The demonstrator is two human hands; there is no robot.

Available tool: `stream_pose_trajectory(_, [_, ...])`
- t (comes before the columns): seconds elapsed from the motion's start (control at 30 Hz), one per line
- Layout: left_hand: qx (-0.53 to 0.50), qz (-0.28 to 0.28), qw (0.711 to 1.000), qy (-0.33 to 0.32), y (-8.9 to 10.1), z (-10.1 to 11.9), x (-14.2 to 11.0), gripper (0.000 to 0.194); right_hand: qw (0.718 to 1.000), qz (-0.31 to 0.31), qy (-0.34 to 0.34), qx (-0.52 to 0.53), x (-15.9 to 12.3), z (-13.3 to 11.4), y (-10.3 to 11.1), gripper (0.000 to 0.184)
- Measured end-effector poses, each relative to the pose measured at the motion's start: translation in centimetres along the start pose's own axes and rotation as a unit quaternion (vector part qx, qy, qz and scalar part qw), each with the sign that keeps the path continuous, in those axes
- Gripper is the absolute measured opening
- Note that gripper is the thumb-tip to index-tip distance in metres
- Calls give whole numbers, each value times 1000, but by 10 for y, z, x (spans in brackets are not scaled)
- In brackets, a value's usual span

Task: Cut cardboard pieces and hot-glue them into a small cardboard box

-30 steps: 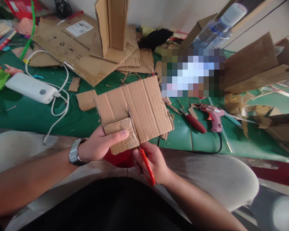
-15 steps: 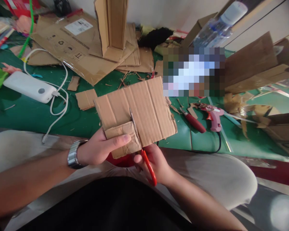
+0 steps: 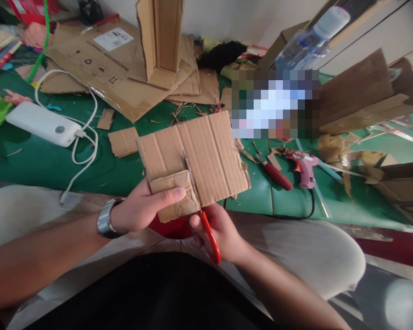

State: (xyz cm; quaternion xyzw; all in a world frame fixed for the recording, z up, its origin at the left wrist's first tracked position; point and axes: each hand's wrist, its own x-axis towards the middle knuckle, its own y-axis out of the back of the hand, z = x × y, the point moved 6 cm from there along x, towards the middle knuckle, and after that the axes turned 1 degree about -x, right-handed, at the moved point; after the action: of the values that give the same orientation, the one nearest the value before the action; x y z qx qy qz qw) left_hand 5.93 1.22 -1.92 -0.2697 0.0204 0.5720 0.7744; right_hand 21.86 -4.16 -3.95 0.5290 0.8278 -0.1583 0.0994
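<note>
2 pieces of cardboard are lying layered under our left thumb, the small piece [image 3: 170, 206] over the large sheet [image 3: 206, 160], and our left hand's fingers [image 3: 174, 195] are pinching both. Our right hand's fingers [image 3: 196, 224] are gripping the red-handled scissors [image 3: 209, 236], whose blade is lying against the sheet, just beside our left thumb.

A plain black top [image 3: 151, 293] covers the torso; pale grey-beige trousers [image 3: 306, 252] cover both legs, the cloth creased around the lap and smoother over the knees; a shiny silver-coloured wristband [image 3: 106, 219], made of broad flat segments with a dark edge, circles the left wrist [image 3: 120, 217]; both forearms [image 3: 278, 286] are bare.
</note>
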Motion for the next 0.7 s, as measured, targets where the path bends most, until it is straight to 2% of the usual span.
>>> stream_pose_trajectory(0.13, [-42, 51, 998, 10, 6, 1, 5, 41, 994, -8, -22, 103, -1, 0, -5, 53])
stream_pose_trajectory(0.23, [-73, 66, 995, 20, 8, 4, 8, 36, 987, -8, -26, 159, 0, 4, -5, 58])
stream_pose_trajectory(0.33, [-89, 82, 992, 30, 9, 8, 11, 36, 986, -3, -25, 165, 2, 9, -1, 65])
stream_pose_trajectory(0.43, [-89, 98, 991, 17, 11, 9, 10, 40, 989, 14, 10, 149, 4, 7, 5, 65])
stream_pose_trajectory(0.53, [-71, 74, 995, 5, 11, 3, 8, 44, 991, 9, 45, 128, 4, 1, 7, 60])
stream_pose_trajectory(0.63, [-38, 30, 999, 17, 9, -5, 5, 48, 993, -8, 38, 108, 3, 1, 6, 54])
stream_pose_trajectory(0.7, [-5, 25, 1000, 1, 10, -6, 5, 45, 992, 0, 28, 122, 2, 6, 6, 55])
